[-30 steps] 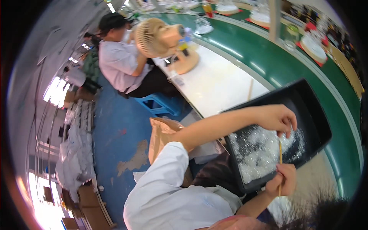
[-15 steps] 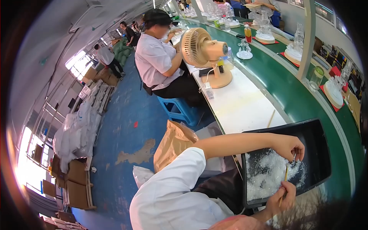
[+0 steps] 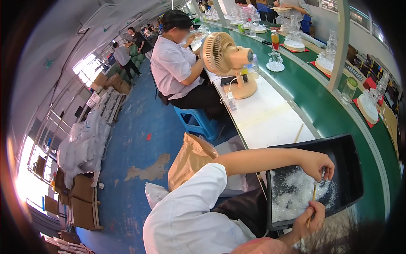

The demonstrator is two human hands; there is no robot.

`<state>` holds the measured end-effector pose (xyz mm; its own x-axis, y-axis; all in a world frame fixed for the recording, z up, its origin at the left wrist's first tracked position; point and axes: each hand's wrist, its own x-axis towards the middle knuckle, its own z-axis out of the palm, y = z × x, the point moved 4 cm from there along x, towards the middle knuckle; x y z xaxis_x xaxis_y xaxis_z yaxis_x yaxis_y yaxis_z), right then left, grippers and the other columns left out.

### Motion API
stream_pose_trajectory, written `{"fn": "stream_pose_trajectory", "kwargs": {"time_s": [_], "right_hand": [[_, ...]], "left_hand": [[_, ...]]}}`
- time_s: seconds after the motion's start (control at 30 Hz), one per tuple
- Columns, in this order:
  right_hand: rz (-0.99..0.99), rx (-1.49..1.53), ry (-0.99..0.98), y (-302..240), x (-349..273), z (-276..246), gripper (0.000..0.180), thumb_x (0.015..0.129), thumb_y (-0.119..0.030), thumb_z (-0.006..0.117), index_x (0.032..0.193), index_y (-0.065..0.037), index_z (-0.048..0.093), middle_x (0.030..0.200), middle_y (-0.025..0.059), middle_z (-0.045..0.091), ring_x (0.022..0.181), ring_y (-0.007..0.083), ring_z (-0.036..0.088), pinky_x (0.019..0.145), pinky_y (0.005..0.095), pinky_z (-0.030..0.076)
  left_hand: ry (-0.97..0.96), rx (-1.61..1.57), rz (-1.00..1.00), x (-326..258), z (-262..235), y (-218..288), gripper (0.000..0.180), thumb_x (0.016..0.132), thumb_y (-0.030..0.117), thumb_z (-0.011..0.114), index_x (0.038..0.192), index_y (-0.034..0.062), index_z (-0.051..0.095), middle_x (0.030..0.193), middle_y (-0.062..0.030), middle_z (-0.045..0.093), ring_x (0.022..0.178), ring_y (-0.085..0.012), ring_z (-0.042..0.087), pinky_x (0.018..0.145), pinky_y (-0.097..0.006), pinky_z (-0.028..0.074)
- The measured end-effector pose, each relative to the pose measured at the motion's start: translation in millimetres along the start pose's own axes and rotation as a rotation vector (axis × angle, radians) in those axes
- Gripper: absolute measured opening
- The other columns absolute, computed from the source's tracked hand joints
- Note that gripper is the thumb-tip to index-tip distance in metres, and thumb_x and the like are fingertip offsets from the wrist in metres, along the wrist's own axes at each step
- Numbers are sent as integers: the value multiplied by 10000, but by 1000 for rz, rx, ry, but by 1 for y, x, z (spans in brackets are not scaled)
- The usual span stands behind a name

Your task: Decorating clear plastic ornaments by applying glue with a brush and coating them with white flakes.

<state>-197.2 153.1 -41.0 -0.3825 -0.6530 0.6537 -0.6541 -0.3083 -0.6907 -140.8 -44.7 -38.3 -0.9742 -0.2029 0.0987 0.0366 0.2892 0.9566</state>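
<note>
My left hand (image 3: 318, 166) reaches over a black tray (image 3: 357, 169), its fingers bent down and pressed together close to the small clear beads or pieces (image 3: 292, 197) heaped inside. Whatever those fingertips may hold is too small to make out. At the tray's near edge, my right hand (image 3: 310, 218) is closed around a thin yellowish stick (image 3: 314, 192). Its slim end points away from me, up toward the left fingertips. The clear pieces lie spread over the left and middle of the tray floor, glittering.
On the white bench (image 3: 270, 122) stand a beige fan (image 3: 224, 53) and a loose stick (image 3: 299, 132). A green belt (image 3: 304, 93) runs alongside, bearing a clear glass-like piece (image 3: 275, 63). A seated co-worker (image 3: 175, 67) is beyond; a brown paper bag (image 3: 190, 158) sits left of the bench.
My left fingers have shifted slightly, and the stick in my right hand has moved a little. The clear piece on the belt has come nearer. People in the background have moved.
</note>
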Motion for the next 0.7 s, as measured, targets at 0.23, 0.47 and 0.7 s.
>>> {"fn": "stream_pose_trajectory", "kwargs": {"time_s": [0.23, 0.47, 0.7], "right_hand": [[13, -30, -28, -4, 3, -1, 180, 766, 100, 513, 877, 33, 638, 801, 170, 641, 714, 315, 642, 669, 357, 522], [18, 2, -32, -2, 3, 0, 182, 777, 106, 514, 876, 22, 642, 807, 165, 644, 720, 307, 645, 687, 356, 523], [-2, -3, -50, -7, 5, 2, 184, 784, 122, 505, 865, 23, 638, 807, 170, 637, 728, 306, 642, 696, 353, 519]], "left_hand": [[5, 58, 7, 5, 0, -6, 273, 774, -4, 644, 1047, 3, 662, 940, -80, 682, 785, -133, 675, 715, -278, 544], [62, 68, -57, 3, 0, -8, 238, 784, 74, 684, 1016, 21, 676, 837, -67, 711, 786, -163, 693, 728, -299, 553], [42, 220, -69, -1, 1, 3, 192, 821, 65, 616, 1004, 13, 641, 829, -65, 676, 730, -148, 635, 676, -301, 511]]}}
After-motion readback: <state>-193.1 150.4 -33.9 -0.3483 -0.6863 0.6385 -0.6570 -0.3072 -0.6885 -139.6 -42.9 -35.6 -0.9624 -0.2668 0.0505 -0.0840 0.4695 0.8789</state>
